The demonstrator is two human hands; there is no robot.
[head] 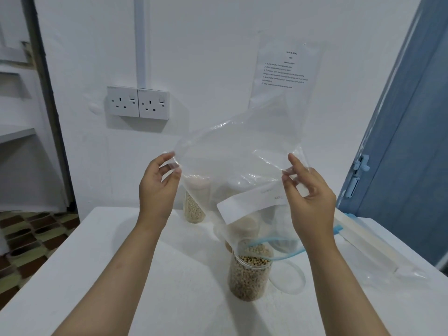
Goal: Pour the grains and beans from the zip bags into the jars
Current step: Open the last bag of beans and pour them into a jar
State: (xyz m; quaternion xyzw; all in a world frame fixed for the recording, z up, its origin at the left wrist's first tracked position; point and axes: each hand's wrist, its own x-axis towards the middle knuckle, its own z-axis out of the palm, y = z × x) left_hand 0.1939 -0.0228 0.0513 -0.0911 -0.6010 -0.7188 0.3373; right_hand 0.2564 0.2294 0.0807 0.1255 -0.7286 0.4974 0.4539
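Clear zip bag (237,151) upended, pinched by both hands' fingers (173,170); beans fill open jar (249,270) below.

A white printed paper sheet (287,69) in a clear sleeve on the white wall carries a bold heading that seems to read "TASK & GOAL", a short number line and a numbered list of five steps beneath; the print is too small to read. The white label strip (249,202) on the clear plastic zip bag (232,151) bears faint grey marks, also illegible.
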